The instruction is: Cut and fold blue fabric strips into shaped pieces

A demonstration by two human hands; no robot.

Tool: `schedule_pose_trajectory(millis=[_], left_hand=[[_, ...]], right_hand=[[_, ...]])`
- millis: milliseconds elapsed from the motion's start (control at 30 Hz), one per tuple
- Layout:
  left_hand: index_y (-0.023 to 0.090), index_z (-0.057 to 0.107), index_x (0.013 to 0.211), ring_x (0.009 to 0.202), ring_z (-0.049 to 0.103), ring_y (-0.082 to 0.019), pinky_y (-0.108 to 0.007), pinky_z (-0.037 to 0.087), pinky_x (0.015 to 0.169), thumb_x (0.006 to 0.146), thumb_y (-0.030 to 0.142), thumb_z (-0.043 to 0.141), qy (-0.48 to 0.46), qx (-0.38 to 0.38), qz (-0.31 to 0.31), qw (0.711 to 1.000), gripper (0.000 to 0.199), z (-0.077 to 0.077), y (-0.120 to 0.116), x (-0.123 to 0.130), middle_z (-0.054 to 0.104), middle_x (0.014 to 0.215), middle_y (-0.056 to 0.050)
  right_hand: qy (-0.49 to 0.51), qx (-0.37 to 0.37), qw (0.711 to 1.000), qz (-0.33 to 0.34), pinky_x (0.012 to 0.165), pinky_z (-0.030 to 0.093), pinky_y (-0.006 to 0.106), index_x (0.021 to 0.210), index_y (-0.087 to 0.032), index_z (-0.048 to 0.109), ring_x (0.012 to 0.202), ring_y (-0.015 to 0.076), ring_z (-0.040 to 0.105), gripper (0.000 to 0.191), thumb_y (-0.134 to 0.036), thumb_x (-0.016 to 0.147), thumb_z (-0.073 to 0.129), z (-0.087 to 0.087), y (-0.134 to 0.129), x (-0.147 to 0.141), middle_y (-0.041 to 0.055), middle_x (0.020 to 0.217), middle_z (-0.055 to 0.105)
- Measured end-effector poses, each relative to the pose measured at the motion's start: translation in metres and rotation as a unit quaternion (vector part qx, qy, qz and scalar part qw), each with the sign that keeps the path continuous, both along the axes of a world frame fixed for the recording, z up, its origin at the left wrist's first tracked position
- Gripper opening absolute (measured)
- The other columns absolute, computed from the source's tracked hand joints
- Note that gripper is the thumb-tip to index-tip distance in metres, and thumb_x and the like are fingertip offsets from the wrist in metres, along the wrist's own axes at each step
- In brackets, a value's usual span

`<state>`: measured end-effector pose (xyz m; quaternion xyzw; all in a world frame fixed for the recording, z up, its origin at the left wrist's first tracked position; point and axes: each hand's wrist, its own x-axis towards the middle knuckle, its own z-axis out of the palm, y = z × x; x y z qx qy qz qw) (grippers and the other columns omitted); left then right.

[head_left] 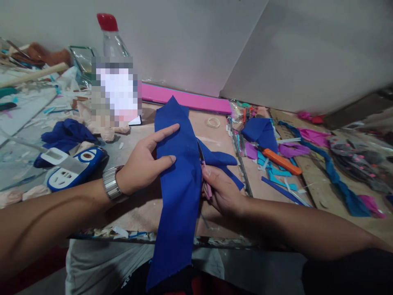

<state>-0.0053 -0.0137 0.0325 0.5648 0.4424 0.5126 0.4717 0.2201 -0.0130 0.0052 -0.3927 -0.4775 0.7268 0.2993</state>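
A long strip of blue fabric point(181, 196) runs from the tabletop over its near edge and hangs down toward my lap. My left hand point(147, 157) grips its left side, index finger and thumb lying on top while the other fingers are hidden beneath. Small pink-handled scissors point(206, 180) are in my right hand point(225, 188), at the strip's right edge. Their dark blade lies along that edge, between the strip and a narrower blue piece point(219, 157) that spreads to the right. How far apart the blades stand is hard to see.
Left of my arm lies a blue-and-white power strip point(75, 166) beside crumpled dark blue cloth point(67, 135). Behind are a red-capped bottle point(112, 37), a blurred-out bright screen and a pink strip point(187, 98). An orange utility knife point(282, 161) lies among scraps at right.
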Motion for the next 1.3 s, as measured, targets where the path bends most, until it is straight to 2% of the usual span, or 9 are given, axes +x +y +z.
schedule_pose_trajectory(millis=[200,433,833,1067,1300], left_hand=[[0.011,0.052,0.154,0.140,0.057,-0.033,-0.047,0.045,0.122,0.079,0.020,0.074,0.008,0.014,0.008,1.000,0.078,-0.0005,-0.0004,0.0003,0.056,0.157,-0.014],[0.016,0.053,0.154,0.143,0.055,-0.033,-0.048,0.043,0.124,0.080,0.019,0.074,0.015,0.014,0.014,1.000,0.077,-0.0019,-0.0006,0.0006,0.056,0.158,-0.011],[0.012,0.051,0.155,0.145,0.052,-0.034,-0.048,0.041,0.125,0.080,0.019,0.074,0.023,0.032,0.015,0.999,0.079,-0.0023,0.0001,0.0003,0.052,0.160,-0.014],[0.012,0.050,0.155,0.149,0.049,-0.033,-0.047,0.038,0.127,0.080,0.019,0.073,0.042,0.040,0.013,0.998,0.078,-0.0010,-0.0012,0.0011,0.051,0.161,-0.013],[0.010,0.043,0.158,0.141,0.056,-0.032,-0.044,0.048,0.120,0.079,0.017,0.073,0.006,0.027,-0.013,1.000,0.085,-0.0005,-0.0045,0.0050,0.051,0.161,-0.015]], right_hand=[[0.001,0.008,1.000,0.010,0.052,0.033,0.026,0.074,-0.020,0.055,0.054,0.0112,0.043,0.057,-0.074,0.082,0.073,-0.0009,-0.0005,0.0002,-0.0043,0.059,0.052],[0.011,0.036,0.999,0.007,0.050,0.027,0.026,0.072,-0.020,0.055,0.049,0.0102,0.038,0.056,-0.071,0.086,0.072,0.0002,-0.0008,-0.0013,-0.0062,0.053,0.047],[0.008,0.050,0.999,0.007,0.047,0.026,0.024,0.067,-0.020,0.053,0.048,0.0092,0.037,0.057,-0.070,0.088,0.070,0.0002,0.0006,-0.0015,-0.0057,0.051,0.047],[0.046,0.023,0.998,0.018,0.049,0.031,0.023,0.072,-0.019,0.057,0.050,0.0090,0.040,0.055,-0.069,0.082,0.077,0.0060,-0.0014,-0.0040,-0.0056,0.056,0.050],[0.046,0.028,0.998,0.016,0.048,0.028,0.025,0.067,-0.019,0.054,0.048,0.0092,0.039,0.058,-0.071,0.084,0.074,0.0044,0.0004,-0.0037,-0.0050,0.053,0.049]])
